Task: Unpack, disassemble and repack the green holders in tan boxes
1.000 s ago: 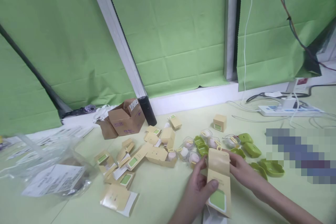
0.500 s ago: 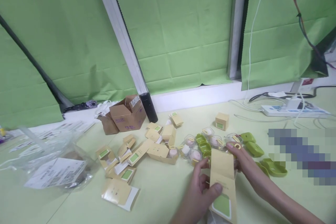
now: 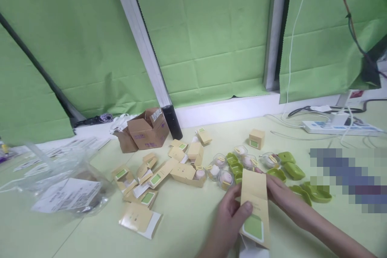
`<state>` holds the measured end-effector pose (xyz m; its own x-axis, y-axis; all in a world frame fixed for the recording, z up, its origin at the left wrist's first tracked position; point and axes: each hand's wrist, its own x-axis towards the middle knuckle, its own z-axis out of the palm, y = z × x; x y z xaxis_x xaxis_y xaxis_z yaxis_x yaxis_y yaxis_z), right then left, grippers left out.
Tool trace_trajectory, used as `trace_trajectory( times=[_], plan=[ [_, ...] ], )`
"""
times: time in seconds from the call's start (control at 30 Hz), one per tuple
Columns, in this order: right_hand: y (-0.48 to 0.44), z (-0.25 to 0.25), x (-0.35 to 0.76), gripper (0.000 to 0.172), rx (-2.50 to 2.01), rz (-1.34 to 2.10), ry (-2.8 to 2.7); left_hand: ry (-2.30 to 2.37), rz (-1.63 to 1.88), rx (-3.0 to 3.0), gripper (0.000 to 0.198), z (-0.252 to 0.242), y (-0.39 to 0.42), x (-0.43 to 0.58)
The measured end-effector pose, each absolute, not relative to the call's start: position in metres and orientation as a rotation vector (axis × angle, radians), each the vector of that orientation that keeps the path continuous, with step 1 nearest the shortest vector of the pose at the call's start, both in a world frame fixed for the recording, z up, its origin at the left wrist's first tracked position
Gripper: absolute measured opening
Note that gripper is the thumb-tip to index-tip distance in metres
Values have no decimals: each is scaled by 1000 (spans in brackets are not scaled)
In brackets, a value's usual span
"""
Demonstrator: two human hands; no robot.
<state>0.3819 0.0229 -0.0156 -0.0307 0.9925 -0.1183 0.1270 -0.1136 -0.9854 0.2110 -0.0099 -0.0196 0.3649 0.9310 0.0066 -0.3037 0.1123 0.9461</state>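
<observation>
The left hand's [image 3: 225, 217] grip pinched a yellow box [image 3: 254, 185] above the surface [image 3: 184, 225], thumb across its front; the right hand [image 3: 282, 195] met its right edge, fingertips hidden, so its grip could not be told. Too hard a squeeze might have creased the thin card. The box's contents were hidden. Beyond, clear cases [image 3: 225, 179] held pinkish balls; farther off, a brown carton [image 3: 151, 136] gaped, its inside unseen.
</observation>
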Motion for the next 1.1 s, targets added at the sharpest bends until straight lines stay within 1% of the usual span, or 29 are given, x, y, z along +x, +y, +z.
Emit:
trace_trajectory(
  times=[0.13,0.23,0.3,0.37,0.43,0.47,0.5,0.57,0.6,0.63,0.77,0.83,0.97,1.1],
  plan=[
    [20,-14,377,42,-1404,1357,-1353,757,1105,944,43,-8,-11,210],
    [19,-9,375,48,-1443,1357,-1375,778,1108,906,42,-7,-11,209],
    [19,-10,376,53,-1367,1323,-1422,805,1138,884,42,-8,-10,206],
    [15,-12,378,56,-1248,1178,-1512,874,1197,835,43,-9,-8,202],
    [8,-13,378,67,-1111,948,-1671,982,1290,792,43,-10,-6,197],
    [3,-13,377,68,-1060,866,-1778,1032,1341,786,42,-10,-5,195],
    [-2,-12,375,61,-1025,832,-1888,1068,1387,790,42,-10,-4,193],
    [-10,-9,369,30,-998,877,-2063,1073,1430,828,41,-11,-3,192],
    [-13,-7,365,18,-1019,916,-2098,1053,1425,851,41,-11,-2,193],
    [-15,-6,361,14,-1059,943,-2086,1022,1407,877,41,-12,-2,194],
    [-18,-6,351,18,-1269,955,-1842,908,1296,998,39,-18,-3,203],
    [-18,-8,350,21,-1305,946,-1819,909,1275,1021,39,-20,-3,205],
    [-16,-16,354,23,-1219,822,-1908,948,1291,991,39,-23,-2,204],
    [-8,-30,363,14,-1033,596,-2054,920,1311,1051,41,-27,0,204]
  ],
)
